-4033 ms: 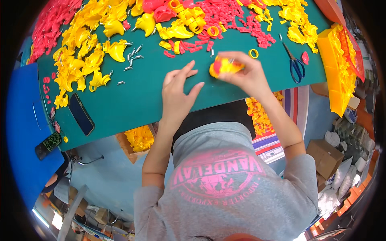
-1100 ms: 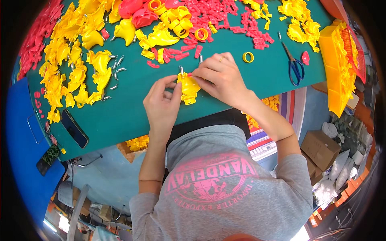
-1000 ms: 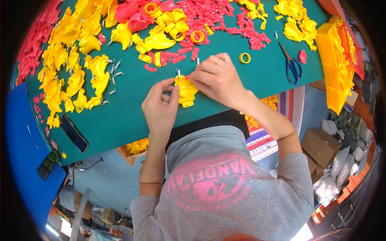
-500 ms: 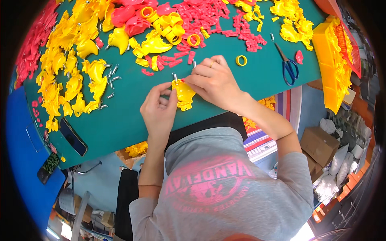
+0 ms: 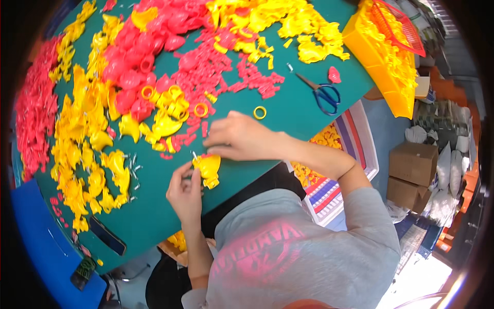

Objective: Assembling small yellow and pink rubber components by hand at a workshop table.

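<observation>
1. L hand (image 5: 183, 195): fingers pinched narrow on L edge of yellow pc (image 5: 209, 170), which is over the green table (image 5: 149, 216), nr its front edge.
2. R hand (image 5: 241, 136): fingers curled close tog. at pc's upper edge, by a small red bit (image 5: 206, 155); can't tell if they grip or just touch.
3. Small metal part (image 5: 194, 155) sticks up at pc's top, btwn both hands' fingers.
4. Loose silver bits (image 5: 136, 168): L of L fingers; yellow heap (image 5: 77, 154) further L.
5. Dark phone (image 5: 107, 236): well L of L fingers & nearer the table's front edge.
6. Yellow ring (image 5: 254, 113): nr R fingers, to R & a bit beyond.
7. Scissors (image 5: 317, 88), blue handles: well R of R fingers, w/ red pc (image 5: 334, 75) just beside.
8. Red heap (image 5: 139, 46): beyond both hands' fingers, to L.
9. Yellow bin (image 5: 373, 62): far R of R fingers, past scissors.
</observation>
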